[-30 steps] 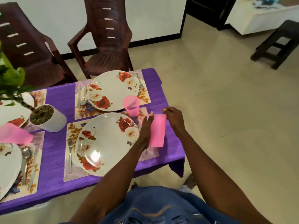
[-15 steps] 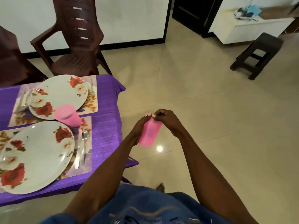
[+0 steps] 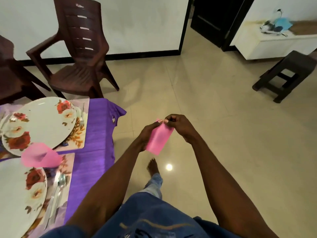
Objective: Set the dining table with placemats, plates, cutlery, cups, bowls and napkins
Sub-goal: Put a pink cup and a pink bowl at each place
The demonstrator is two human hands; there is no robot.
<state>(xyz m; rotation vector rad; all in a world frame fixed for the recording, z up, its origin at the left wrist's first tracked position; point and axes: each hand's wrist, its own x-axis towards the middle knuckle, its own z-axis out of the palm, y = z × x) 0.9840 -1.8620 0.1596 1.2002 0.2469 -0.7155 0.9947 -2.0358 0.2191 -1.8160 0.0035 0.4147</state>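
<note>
At the far left, the near plate point(image 3: 15, 189) lies on a placemat point(image 3: 67, 170) on the purple-clothed desk point(image 3: 96, 134), with a spoon point(image 3: 60, 184) just to its right on the same mat. A pink cup point(image 3: 40, 156) stands between this plate and the far plate point(image 3: 41, 122), which sits on its own placemat with a fork point(image 3: 82, 114) along its right edge. Behind the desk stands a brown chair point(image 3: 80, 54). Right of the desk, out over the tiled floor point(image 3: 214, 117), both hands hold a folded pink napkin point(image 3: 159, 139) in the air, well clear of the desk. The left hand point(image 3: 148, 134) supports its left side, thumb along the edge, fingers hidden beneath. The right hand point(image 3: 180, 126) has its fingers curled, pinching the napkin's top corner. A bare foot point(image 3: 152, 166) shows below. At the far right stands a dark stool point(image 3: 286, 74).
</note>
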